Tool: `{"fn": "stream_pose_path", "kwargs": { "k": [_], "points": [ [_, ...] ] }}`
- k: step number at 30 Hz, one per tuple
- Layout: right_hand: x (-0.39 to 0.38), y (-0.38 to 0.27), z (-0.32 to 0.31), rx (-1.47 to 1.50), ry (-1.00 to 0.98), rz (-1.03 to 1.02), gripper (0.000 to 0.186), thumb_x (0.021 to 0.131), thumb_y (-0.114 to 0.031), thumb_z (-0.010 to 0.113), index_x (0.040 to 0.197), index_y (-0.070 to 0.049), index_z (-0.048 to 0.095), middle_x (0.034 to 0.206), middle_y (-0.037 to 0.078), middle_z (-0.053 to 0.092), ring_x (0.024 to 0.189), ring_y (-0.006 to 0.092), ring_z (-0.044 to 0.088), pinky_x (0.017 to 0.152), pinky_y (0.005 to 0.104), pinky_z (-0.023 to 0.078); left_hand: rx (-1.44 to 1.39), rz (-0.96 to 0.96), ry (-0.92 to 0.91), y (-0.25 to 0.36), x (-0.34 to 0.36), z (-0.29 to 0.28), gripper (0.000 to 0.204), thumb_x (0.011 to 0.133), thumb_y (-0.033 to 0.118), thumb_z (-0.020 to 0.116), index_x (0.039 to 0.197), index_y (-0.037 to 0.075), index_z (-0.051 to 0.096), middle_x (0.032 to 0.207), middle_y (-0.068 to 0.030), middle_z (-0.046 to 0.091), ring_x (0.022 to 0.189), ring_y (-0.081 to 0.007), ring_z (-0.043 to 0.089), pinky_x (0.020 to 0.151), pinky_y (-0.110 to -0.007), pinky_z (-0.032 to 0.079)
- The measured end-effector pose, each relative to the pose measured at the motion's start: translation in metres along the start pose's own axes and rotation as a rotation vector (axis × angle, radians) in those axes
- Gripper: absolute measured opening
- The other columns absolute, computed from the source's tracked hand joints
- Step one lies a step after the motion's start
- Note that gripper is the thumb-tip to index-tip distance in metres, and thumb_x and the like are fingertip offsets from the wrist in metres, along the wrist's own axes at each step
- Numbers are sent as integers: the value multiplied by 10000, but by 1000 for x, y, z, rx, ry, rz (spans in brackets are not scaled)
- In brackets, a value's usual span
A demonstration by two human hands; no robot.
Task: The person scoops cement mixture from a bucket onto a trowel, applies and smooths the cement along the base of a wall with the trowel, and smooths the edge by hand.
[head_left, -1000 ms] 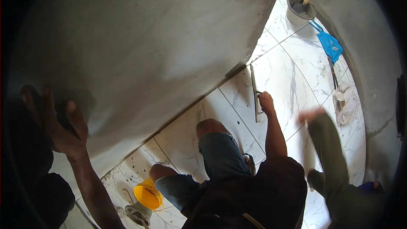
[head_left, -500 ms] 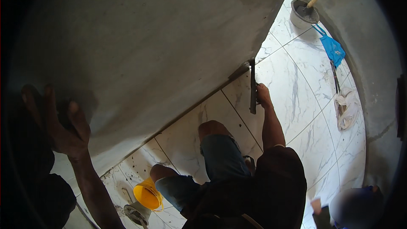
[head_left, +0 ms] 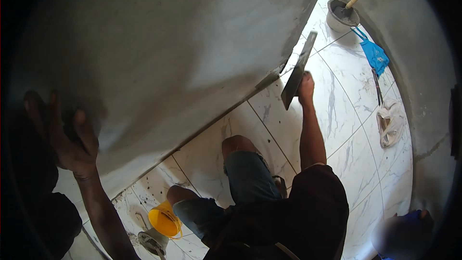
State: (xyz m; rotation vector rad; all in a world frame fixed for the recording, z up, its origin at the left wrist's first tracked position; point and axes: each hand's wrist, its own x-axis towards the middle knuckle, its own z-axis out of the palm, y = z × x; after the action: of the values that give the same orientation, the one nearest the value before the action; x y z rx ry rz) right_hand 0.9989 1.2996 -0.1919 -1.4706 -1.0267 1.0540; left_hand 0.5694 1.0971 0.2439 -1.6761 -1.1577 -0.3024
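My left hand (head_left: 72, 139) lies against the grey plastered wall (head_left: 163, 43) at the left with its fingers spread. My right hand (head_left: 306, 86) grips a long flat metal plastering trowel (head_left: 297, 70) beside the lower end of that wall's right edge, tilted with its top end toward the upper right. Whether the blade touches the wall I cannot tell. A dark gap runs along the foot of the wall above white marbled floor tiles (head_left: 339, 130). My bent knees are below me.
A mortar bucket (head_left: 341, 17) with a wooden handle, a blue bag (head_left: 373, 55) and a white plastic bag (head_left: 390, 125) lie along the right wall (head_left: 428, 67). A yellow bucket (head_left: 163, 221) and grey container (head_left: 151, 245) are at lower left. A blurred person (head_left: 404, 236) is at lower right.
My right hand has moved up the frame, and the trowel now slants rightward at its top. The other person's outstretched arm has dropped out of view at lower right. My left hand stayed put.
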Motion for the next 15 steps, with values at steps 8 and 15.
{"fn": "stream_pose_path", "kwargs": {
  "k": [8, 15],
  "points": [
    [-61, 135, 76, 546, -95, 548, 320, 936, -365, 453, 1069, -107, 588, 879, 52, 619, 722, 204, 633, 600, 358, 566, -58, 36, 77, -2, 2, 1, 430, 968, 297, 556, 1205, -60, 591, 1361, -288, 484, 1297, -415, 447, 1092, -467, 343],
    [-68, 168, 137, 741, -102, 509, 339, 920, -328, 494, 1073, -36, 573, 960, 93, 595, 804, 251, 629, 616, 372, 534, 12, 94, 41, -6, 8, -9, 417, 973, 265, 558, 1246, -50, 533, 1366, -295, 466, 1292, -418, 447, 1072, -475, 372]
  ]
}}
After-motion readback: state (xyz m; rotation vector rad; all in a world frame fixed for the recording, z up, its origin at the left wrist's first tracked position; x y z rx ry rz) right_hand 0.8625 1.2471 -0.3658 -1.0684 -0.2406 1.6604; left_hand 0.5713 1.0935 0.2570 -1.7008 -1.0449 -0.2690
